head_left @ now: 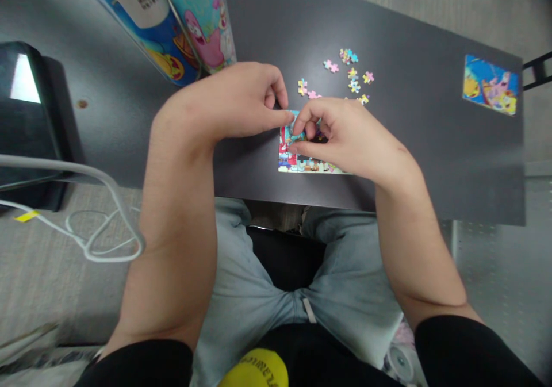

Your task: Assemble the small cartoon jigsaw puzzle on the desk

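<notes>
A partly filled jigsaw puzzle [321, 167] lies flat near the table's front edge, its dark middle partly hidden by my right hand. My left hand [252, 99] is at its upper left corner, thumb on the edge and the other fingers curled. From the right, my right hand [340, 134] reaches over the puzzle, with thumb and index finger closed about a small puzzle piece [297, 129] at the left side. Just beyond my hands are loose puzzle pieces [353, 79], several of them pink, yellow and blue.
Two cartoon-printed containers [207, 25] stand at the back left. A black tablet-like device [26, 105] lies at the far left, with a white cable [116, 203] hanging in front. A blue picture card [489, 85] rests near the right end of the dark table [414, 59].
</notes>
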{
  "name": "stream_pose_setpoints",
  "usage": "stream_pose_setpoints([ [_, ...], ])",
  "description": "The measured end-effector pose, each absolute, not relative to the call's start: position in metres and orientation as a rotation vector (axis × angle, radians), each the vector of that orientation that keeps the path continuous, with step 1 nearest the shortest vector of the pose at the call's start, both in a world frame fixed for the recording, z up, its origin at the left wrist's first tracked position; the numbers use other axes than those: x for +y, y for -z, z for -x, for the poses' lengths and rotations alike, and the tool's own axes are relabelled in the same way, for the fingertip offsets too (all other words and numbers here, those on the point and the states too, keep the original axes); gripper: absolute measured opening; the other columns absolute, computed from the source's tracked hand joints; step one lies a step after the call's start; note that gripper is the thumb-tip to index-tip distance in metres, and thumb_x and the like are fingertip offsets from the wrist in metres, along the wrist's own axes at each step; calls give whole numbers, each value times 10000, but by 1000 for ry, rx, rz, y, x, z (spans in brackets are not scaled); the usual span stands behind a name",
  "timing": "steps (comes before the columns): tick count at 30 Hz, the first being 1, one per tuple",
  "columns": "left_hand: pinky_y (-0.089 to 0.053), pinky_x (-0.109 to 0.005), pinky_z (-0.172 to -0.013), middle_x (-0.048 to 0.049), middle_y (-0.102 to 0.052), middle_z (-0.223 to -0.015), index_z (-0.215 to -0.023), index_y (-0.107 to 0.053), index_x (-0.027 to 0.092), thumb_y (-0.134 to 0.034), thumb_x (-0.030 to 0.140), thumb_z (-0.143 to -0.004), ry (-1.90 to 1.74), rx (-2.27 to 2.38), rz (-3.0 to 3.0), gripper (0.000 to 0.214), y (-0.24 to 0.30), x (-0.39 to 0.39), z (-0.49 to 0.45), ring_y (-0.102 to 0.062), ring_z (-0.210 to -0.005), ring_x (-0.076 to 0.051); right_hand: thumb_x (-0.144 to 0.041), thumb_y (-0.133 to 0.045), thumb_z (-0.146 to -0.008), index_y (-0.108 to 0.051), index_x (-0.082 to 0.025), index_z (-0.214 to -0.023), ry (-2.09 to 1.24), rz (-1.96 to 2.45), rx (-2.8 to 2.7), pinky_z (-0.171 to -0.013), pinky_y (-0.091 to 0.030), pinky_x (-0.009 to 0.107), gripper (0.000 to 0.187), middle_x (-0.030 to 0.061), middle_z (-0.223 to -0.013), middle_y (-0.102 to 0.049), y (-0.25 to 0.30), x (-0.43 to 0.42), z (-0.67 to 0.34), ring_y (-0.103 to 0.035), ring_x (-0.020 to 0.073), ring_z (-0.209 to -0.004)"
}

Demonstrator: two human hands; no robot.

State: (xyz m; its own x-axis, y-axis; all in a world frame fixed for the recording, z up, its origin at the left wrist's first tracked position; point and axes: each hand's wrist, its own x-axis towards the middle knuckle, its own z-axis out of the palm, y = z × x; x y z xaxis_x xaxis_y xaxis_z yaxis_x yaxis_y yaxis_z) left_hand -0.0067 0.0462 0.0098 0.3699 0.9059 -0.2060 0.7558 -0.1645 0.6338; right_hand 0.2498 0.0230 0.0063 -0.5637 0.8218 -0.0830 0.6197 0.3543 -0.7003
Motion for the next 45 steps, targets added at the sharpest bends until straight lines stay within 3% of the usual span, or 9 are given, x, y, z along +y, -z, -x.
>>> stream_pose_setpoints([
  [6, -520, -467, -802, -76, -782, -969, -1059, -795, 331, -1008, 625, -857, -309, 1387, -1917, 415, -6, 50, 12, -766, -1038, -366, -262, -1032, -940, -827, -358, -1022, -1032, 1281, -2337, -800, -580, 500, 241, 32, -959, -751, -3, 26, -249, -688, 315, -908],
  [10, -544, -445, -798, -89, -798, -947, -1104, -858, 321, -1025, 660, -877, -314, 1424, -1902, 441, -5, 50, 12, -775, -1077, -386, -354, -1025, -1003, -831, -351, -1014, -1064, 1269, -2314, -834, -569, 491, 194, 37, -974, -753, -9, 28, -254, -688, 311, -924],
  [14, -558, -417, -822, -62, -796, -952, -1150, -872, 298, -949, 597, -965, -292, 1458, -1940, 360, -3, 49, 12, -803, -1038, -349, -487, -991, -1104, -838, -312, -1025, -958, 1293, -2187, -836, -519, 473, 245, 40, -922, -736, -18, 35, -268, -664, 283, -855],
  [18, -557, -401, -842, -31, -772, -926, -1164, -866, 293, -911, 498, -986, -304, 1474, -1947, 275, -1, 48, 11, -799, -995, -314, -626, -1021, -1101, -843, -290, -1020, -801, 1302, -2099, -796, -480, 462, 388, 44, -876, -720, -23, 50, -287, -579, 245, -779],
  [21, -549, -411, -832, -39, -783, -912, -1104, -838, 281, -902, 424, -993, -328, 1463, -1938, 192, 0, 48, 11, -772, -943, -298, -664, -1000, -1117, -852, -291, -1057, -739, 1363, -2054, -780, -498, 435, 405, 47, -916, -751, -22, 61, -302, -632, 251, -826],
  [28, -497, -399, -755, -11, -779, -881, -1044, -755, 284, -831, 367, -1003, -421, 1492, -1947, 120, -1, 48, 8, -714, -804, -252, -463, -940, -1102, -841, -289, -1053, -613, 1496, -1939, -774, -534, 414, 206, 42, -947, -812, -26, 83, -333, -662, 244, -819],
  [35, -549, -418, -835, -57, -800, -1089, -1245, -829, 285, -786, 349, -1102, -533, 1449, -2080, 163, 12, 54, 3, -752, -968, -280, -261, -895, -1032, -844, -281, -1044, -577, 1566, -2034, -843, -539, 434, 56, 27, -958, -827, -12, 106, -337, -651, 236, -799],
  [41, -584, -418, -875, -80, -738, -1279, -1186, -810, 271, -760, 256, -1161, -608, 1486, -2114, 58, 11, 51, -15, -732, -958, -244, -211, -838, -1104, -852, -310, -1151, -561, 1520, -2158, -908, -557, 463, 110, 53, -1079, -845, 16, 116, -319, -727, 294, -934],
  [45, -570, -421, -833, -88, -729, -1359, -1303, -864, 271, -794, 262, -1165, -618, 1521, -2117, 155, 11, 50, -25, -700, -888, -228, -237, -871, -1108, -847, -326, -1174, -579, 1453, -2212, -1003, -610, 506, 113, 61, -1170, -853, 21, 113, -307, -757, 326, -1024],
])
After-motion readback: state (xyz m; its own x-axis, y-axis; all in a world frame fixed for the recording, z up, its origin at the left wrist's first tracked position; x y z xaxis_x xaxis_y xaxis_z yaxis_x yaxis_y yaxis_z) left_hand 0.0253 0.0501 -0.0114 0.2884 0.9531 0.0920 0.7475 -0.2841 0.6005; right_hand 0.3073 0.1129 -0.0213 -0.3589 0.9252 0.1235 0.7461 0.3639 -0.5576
